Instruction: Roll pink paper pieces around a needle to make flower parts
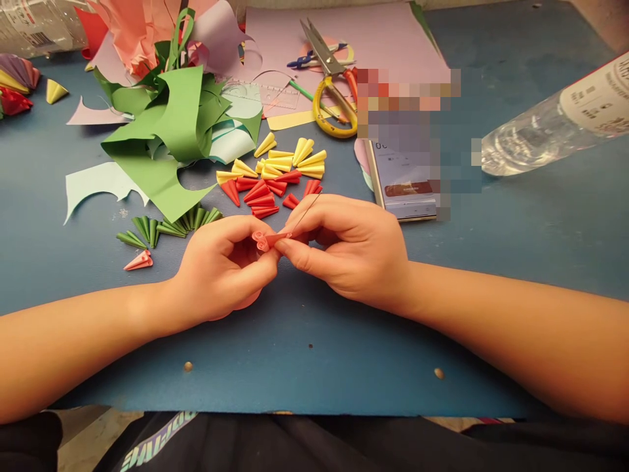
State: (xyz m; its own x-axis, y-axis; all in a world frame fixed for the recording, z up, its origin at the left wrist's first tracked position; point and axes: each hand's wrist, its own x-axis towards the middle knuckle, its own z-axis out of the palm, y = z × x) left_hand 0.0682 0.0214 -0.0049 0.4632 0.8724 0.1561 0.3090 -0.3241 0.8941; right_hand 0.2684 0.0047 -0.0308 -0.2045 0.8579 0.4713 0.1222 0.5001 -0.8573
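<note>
While pink paper [263, 242] is showing coiled ends, we are pinching it between our left hand [216, 270] and right hand [358, 252].

The pink rolled piece [271, 242] is paper, near matt; yellow cones [282, 162], red cones [258, 192], green cones [171, 228] and the cut green sheet [184, 111] are likewise smooth paper, whereas the salmon paper [142, 33] is crinkled. Scissors [328, 64] present shiny metal blades [319, 44] and smooth, plastic-looking handles [317, 115]; bottle [521, 131] and ruler [282, 98] are clear plastic, the former glossy. Table [521, 229] is smooth, low-sheen, with 2 metal-looking studs [189, 366]; clothing [295, 446] is dark matt cloth.
</note>
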